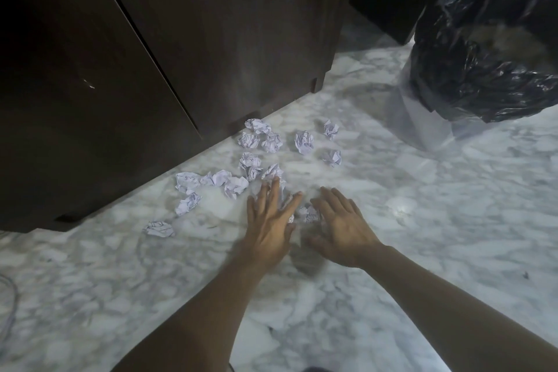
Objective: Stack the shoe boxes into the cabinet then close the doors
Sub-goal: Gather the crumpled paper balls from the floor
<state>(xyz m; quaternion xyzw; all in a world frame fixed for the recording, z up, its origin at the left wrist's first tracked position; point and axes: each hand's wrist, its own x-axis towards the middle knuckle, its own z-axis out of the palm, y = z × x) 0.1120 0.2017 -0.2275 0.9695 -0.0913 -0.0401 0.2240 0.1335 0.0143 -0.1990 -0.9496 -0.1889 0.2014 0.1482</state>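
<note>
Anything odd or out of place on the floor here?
Yes. Crumpled paper balls are scattered over the marble floor in front of the closed dark cabinet, not in the black-lined bin to the right. Both hands, left and right, reach flat over the nearest ones. No shoe boxes are visible.

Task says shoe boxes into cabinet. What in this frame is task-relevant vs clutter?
Belongs to the job:
- dark cabinet, doors shut
- no shoe boxes in view

Just lying about:
- crumpled paper balls on the marble floor
- bin with black liner

Left hand and right hand hover, fingers spread, over the paper.
</note>
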